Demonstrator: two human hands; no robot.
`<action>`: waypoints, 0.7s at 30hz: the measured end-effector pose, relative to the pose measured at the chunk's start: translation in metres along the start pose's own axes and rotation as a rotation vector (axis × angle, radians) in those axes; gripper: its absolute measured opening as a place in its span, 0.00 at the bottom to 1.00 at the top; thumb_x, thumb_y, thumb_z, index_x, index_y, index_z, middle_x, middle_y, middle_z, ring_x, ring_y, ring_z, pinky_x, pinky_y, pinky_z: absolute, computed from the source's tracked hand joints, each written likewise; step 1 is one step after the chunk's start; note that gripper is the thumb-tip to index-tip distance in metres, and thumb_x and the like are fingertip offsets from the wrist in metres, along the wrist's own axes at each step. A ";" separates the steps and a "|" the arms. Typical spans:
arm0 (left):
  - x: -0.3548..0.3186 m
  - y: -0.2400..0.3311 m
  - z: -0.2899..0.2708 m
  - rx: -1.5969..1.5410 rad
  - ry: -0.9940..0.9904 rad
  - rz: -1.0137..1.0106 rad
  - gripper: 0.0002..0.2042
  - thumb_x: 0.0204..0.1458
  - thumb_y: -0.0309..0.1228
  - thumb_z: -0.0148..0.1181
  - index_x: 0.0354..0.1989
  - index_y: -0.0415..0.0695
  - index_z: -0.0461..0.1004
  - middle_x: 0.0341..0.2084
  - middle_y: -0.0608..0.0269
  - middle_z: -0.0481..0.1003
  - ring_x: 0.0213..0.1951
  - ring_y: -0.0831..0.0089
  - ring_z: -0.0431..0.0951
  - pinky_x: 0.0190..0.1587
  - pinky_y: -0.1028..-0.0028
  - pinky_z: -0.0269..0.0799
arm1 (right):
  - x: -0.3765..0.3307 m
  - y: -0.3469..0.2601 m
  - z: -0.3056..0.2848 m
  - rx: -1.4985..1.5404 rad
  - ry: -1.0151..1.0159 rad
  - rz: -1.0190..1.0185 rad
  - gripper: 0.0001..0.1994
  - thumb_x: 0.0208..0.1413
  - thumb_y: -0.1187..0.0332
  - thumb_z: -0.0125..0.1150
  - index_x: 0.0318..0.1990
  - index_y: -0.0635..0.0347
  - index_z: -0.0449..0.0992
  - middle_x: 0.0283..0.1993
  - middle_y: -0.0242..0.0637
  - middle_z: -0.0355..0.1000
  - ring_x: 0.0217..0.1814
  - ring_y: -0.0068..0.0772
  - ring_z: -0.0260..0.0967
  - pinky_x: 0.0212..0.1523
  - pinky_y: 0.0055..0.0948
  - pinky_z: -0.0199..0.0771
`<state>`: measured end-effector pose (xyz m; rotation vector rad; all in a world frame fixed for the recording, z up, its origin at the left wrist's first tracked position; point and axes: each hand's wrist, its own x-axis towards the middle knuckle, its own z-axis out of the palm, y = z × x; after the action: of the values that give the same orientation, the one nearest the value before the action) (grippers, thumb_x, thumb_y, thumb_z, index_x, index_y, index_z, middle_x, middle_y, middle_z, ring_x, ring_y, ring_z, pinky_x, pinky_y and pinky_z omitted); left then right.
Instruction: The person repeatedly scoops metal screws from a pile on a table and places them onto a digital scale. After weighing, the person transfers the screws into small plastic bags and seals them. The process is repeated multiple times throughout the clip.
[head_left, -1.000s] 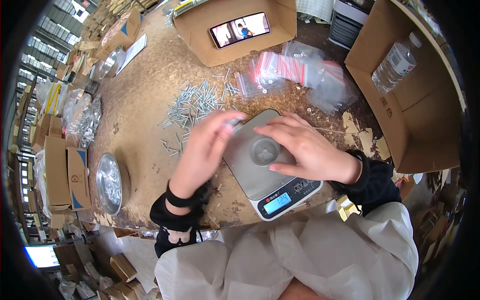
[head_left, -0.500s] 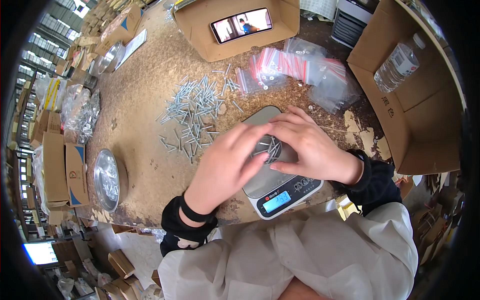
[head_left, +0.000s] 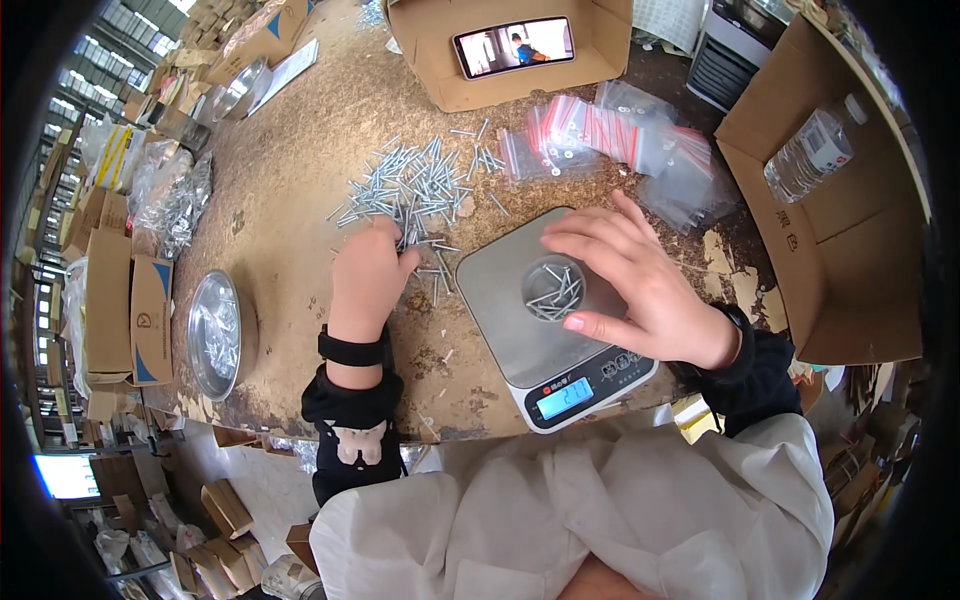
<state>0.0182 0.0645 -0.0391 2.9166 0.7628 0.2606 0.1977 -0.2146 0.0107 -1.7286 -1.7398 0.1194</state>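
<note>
Apparently picking, the left hand (head_left: 370, 278) dips into loose fasteners (head_left: 420, 180), grip hidden; the right hand (head_left: 640, 285), open, flanks the cup (head_left: 526, 292) on the scale (head_left: 495, 295) by the worktop's (head_left: 285, 230) near edge. Lifting calls for pinching.

You have a rough, matt brown wooden bench (head_left: 280, 190), shiny thin silvery metal fasteners (head_left: 415, 182), glossy red-striped clear plastic bags (head_left: 622, 140) and, by the bench's near edge, a smooth grey metal scale plate (head_left: 492, 295).

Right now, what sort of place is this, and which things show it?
Probably a packing workshop: a digital scale, a heap of metal fasteners and clear plastic bags share the worn worktable.
</note>
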 end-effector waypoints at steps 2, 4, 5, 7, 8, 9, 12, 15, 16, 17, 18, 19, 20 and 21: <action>-0.001 0.005 0.001 0.046 0.010 0.005 0.15 0.50 0.38 0.65 0.37 0.40 0.71 0.27 0.47 0.77 0.33 0.50 0.79 0.34 0.59 0.73 | -0.001 0.001 0.001 0.005 0.001 0.003 0.27 0.56 0.54 0.64 0.58 0.59 0.69 0.58 0.42 0.66 0.66 0.48 0.60 0.70 0.61 0.45; -0.001 0.013 0.000 0.122 0.003 -0.013 0.12 0.51 0.36 0.63 0.35 0.40 0.70 0.26 0.48 0.77 0.33 0.50 0.79 0.33 0.58 0.74 | -0.001 0.001 0.002 0.013 0.000 0.005 0.26 0.57 0.54 0.63 0.58 0.59 0.69 0.58 0.42 0.66 0.66 0.48 0.60 0.70 0.61 0.45; -0.001 0.016 0.000 0.172 -0.009 -0.032 0.12 0.51 0.35 0.63 0.34 0.40 0.70 0.26 0.49 0.77 0.32 0.50 0.80 0.32 0.58 0.74 | -0.001 0.002 0.002 0.011 -0.002 0.002 0.26 0.57 0.55 0.63 0.58 0.59 0.69 0.58 0.42 0.66 0.66 0.48 0.60 0.70 0.61 0.45; 0.000 0.021 0.002 0.247 -0.017 -0.071 0.12 0.52 0.35 0.62 0.33 0.40 0.70 0.24 0.50 0.77 0.31 0.52 0.80 0.31 0.59 0.75 | -0.002 0.001 0.003 0.010 -0.009 -0.006 0.25 0.57 0.55 0.63 0.57 0.59 0.70 0.58 0.42 0.67 0.66 0.48 0.60 0.70 0.61 0.45; 0.001 0.022 0.005 0.271 -0.012 -0.091 0.11 0.51 0.35 0.62 0.32 0.40 0.70 0.24 0.51 0.77 0.30 0.52 0.80 0.30 0.59 0.75 | -0.002 0.001 0.003 0.001 -0.012 -0.009 0.25 0.57 0.55 0.63 0.57 0.59 0.70 0.58 0.42 0.67 0.66 0.47 0.60 0.70 0.61 0.45; 0.002 0.021 0.007 0.295 -0.007 -0.108 0.11 0.51 0.35 0.61 0.32 0.40 0.69 0.23 0.51 0.77 0.30 0.53 0.80 0.30 0.59 0.76 | -0.002 0.001 0.003 -0.008 -0.013 -0.010 0.25 0.57 0.55 0.63 0.57 0.59 0.70 0.58 0.42 0.67 0.67 0.47 0.60 0.70 0.61 0.44; 0.005 0.019 0.011 0.318 -0.043 -0.105 0.10 0.52 0.35 0.60 0.32 0.41 0.70 0.23 0.52 0.78 0.29 0.55 0.81 0.30 0.59 0.76 | -0.003 0.000 0.004 -0.007 -0.008 -0.013 0.24 0.57 0.56 0.63 0.57 0.59 0.70 0.58 0.42 0.67 0.66 0.47 0.60 0.71 0.60 0.44; 0.003 0.008 0.014 0.337 -0.031 -0.061 0.09 0.53 0.34 0.58 0.33 0.41 0.70 0.22 0.52 0.77 0.29 0.54 0.80 0.30 0.58 0.75 | -0.003 0.001 0.005 0.004 0.008 -0.018 0.24 0.57 0.56 0.63 0.57 0.59 0.70 0.57 0.42 0.67 0.66 0.47 0.60 0.71 0.60 0.44; 0.003 0.006 0.013 0.300 0.027 -0.041 0.09 0.53 0.34 0.58 0.33 0.41 0.71 0.21 0.52 0.76 0.27 0.54 0.80 0.28 0.59 0.75 | -0.003 0.001 0.005 0.007 0.014 -0.019 0.24 0.57 0.56 0.63 0.57 0.59 0.70 0.57 0.41 0.67 0.66 0.47 0.60 0.71 0.60 0.44; 0.003 0.005 0.009 0.263 0.085 -0.020 0.09 0.54 0.34 0.58 0.33 0.40 0.72 0.19 0.52 0.76 0.26 0.54 0.80 0.27 0.61 0.74 | -0.003 0.001 0.004 0.002 0.016 -0.016 0.24 0.57 0.56 0.62 0.57 0.59 0.70 0.57 0.41 0.67 0.66 0.47 0.60 0.71 0.60 0.44; 0.001 0.006 0.006 0.227 0.140 -0.003 0.09 0.54 0.34 0.58 0.34 0.40 0.72 0.18 0.52 0.76 0.24 0.54 0.80 0.26 0.62 0.73 | -0.003 0.001 0.004 0.001 0.017 -0.014 0.24 0.57 0.56 0.62 0.57 0.59 0.70 0.57 0.41 0.67 0.66 0.46 0.60 0.71 0.60 0.44; 0.000 0.008 0.001 0.137 0.176 0.005 0.09 0.56 0.33 0.57 0.35 0.39 0.72 0.18 0.51 0.75 0.24 0.53 0.79 0.26 0.62 0.72 | -0.003 0.001 0.003 0.001 0.018 -0.013 0.24 0.57 0.56 0.62 0.57 0.59 0.70 0.57 0.41 0.67 0.66 0.46 0.61 0.71 0.60 0.44; -0.002 0.012 -0.005 0.046 0.213 0.012 0.09 0.57 0.33 0.56 0.36 0.38 0.72 0.18 0.50 0.74 0.24 0.52 0.78 0.27 0.62 0.72 | -0.002 0.001 0.003 0.005 0.018 -0.015 0.24 0.57 0.56 0.62 0.57 0.59 0.70 0.57 0.41 0.67 0.66 0.46 0.61 0.71 0.60 0.44; -0.004 0.016 -0.013 -0.047 0.247 0.019 0.09 0.59 0.32 0.55 0.37 0.38 0.71 0.19 0.49 0.74 0.24 0.51 0.77 0.27 0.62 0.71 | -0.001 0.002 0.004 0.007 0.016 -0.015 0.24 0.57 0.55 0.62 0.57 0.59 0.70 0.58 0.41 0.67 0.66 0.46 0.61 0.71 0.60 0.44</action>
<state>0.0202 0.0497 -0.0246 2.8812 0.7484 0.6411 0.1972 -0.2138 0.0064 -1.7068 -1.7379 0.1047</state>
